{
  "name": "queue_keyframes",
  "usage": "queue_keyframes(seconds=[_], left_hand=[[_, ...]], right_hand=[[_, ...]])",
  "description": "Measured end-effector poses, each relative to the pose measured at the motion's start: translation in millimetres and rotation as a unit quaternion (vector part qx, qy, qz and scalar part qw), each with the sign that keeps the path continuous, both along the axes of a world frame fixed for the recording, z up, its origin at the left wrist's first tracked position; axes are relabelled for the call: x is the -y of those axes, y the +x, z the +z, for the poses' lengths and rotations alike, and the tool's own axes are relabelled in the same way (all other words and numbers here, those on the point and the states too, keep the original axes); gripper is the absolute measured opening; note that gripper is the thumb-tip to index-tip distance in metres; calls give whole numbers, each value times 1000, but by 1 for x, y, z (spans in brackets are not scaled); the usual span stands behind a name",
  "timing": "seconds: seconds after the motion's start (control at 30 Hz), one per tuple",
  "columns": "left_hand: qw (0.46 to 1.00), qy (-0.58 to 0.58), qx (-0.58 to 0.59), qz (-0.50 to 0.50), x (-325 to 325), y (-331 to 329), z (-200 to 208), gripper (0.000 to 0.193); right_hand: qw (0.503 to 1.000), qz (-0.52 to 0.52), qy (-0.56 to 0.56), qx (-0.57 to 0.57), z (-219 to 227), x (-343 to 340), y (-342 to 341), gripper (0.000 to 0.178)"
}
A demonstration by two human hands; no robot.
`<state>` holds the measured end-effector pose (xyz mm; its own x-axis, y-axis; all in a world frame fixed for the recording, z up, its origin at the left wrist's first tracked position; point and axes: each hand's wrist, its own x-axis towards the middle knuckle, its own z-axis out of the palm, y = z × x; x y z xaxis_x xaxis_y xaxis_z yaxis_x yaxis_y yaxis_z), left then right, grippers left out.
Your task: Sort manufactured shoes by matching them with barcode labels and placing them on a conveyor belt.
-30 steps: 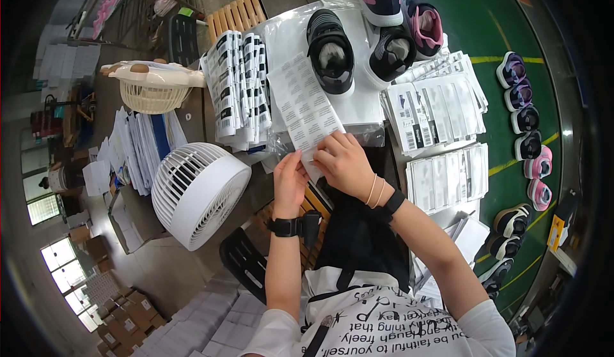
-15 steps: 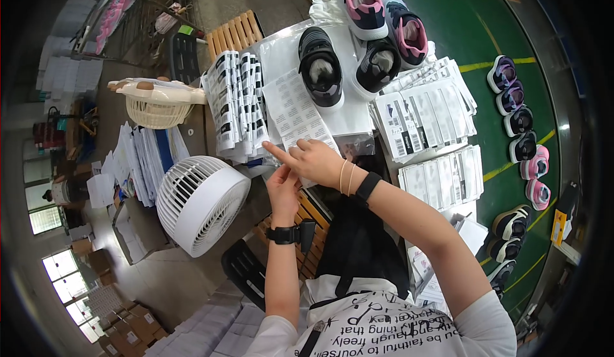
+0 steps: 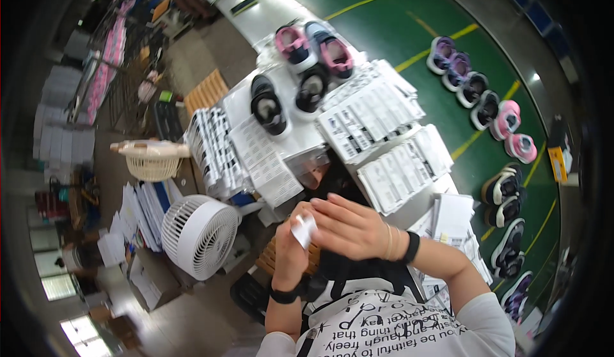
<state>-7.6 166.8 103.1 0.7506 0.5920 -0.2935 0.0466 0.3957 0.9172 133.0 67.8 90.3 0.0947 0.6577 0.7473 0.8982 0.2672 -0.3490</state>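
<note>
Close in front of my body, my left hand (image 3: 290, 247) is closed with a small white paper label (image 3: 304, 231) at its fingertips. My right hand (image 3: 352, 230) is right beside it, its fingers stretched out over the label; its thumb is hard to make out. Just beyond the hands, a sheet of printed labels (image 3: 268, 168) hangs partly over the edge of the white table (image 3: 240, 104). On that table stand a dark pair of sneakers (image 3: 268, 111) and a navy and pink pair (image 3: 336, 56).
Folded printed bags (image 3: 214, 146) lie left of the sheet, and stacked printed papers (image 3: 371, 111) lie to the right. A white fan (image 3: 201, 235) and a cream basket (image 3: 150, 162) stand at the left. More shoes (image 3: 473, 88) line the green floor (image 3: 409, 37).
Both hands have drawn back from the label sheet toward my body. The small white label now shows between them. The right fingers have straightened from pointing, and the view has shifted.
</note>
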Motion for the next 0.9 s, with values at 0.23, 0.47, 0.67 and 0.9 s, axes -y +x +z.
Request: queue_keyframes(seconds=[0.23, 0.47, 0.67, 0.9], left_hand=[[923, -38, 119, -365, 101, 26, 83, 110], [826, -122, 28, -550, 194, 68, 105, 124], [749, -61, -2, -660, 218, 128, 65, 85], [636, 65, -113, -760, 267, 241, -26, 50]], right_hand=[[960, -239, -45, -140, 86, 197, -47, 51], [940, -340, -14, 22, 111, 275, -60, 33], [657, -415, 277, -565, 57, 351, 6, 62], [406, -740, 157, -513, -140, 498, 102, 69]])
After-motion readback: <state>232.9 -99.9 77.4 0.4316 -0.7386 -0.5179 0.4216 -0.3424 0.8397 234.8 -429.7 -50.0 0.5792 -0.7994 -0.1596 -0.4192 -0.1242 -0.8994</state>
